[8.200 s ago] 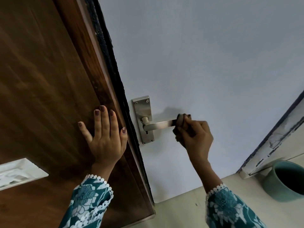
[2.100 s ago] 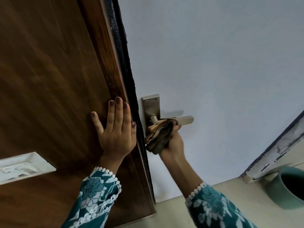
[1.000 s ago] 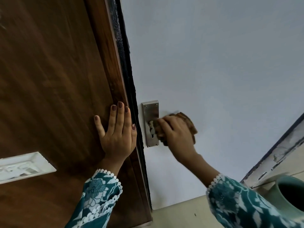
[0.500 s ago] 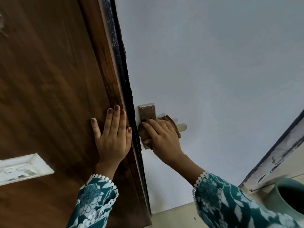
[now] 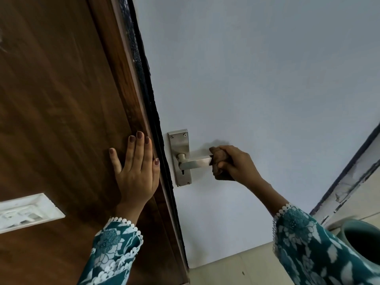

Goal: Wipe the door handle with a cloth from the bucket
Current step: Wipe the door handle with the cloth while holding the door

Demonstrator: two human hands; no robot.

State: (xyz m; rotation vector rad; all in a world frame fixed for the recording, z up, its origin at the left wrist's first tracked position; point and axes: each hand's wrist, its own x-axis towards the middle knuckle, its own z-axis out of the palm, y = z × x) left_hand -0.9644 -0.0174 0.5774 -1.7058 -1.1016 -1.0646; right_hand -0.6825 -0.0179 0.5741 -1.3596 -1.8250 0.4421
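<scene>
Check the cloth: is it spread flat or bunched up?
Bunched. The cloth is a wad in the right hand, closed around the free end of the door handle.

- Your door handle (image 5: 195,163) is brushed metal with a satin sheen; its backplate (image 5: 180,140) has the same finish.
- The cloth (image 5: 218,161) you hold is brown, soft and crumpled.
- The wooden frame (image 5: 61,99) under your left palm is dark, grained and faintly glossy.
- The door face (image 5: 257,79) is smooth, matt, pale paint.
- The bucket (image 5: 349,229) looks like smooth teal plastic.
- Your sleeves (image 5: 304,239) are printed fabric with white lace trim.
</scene>
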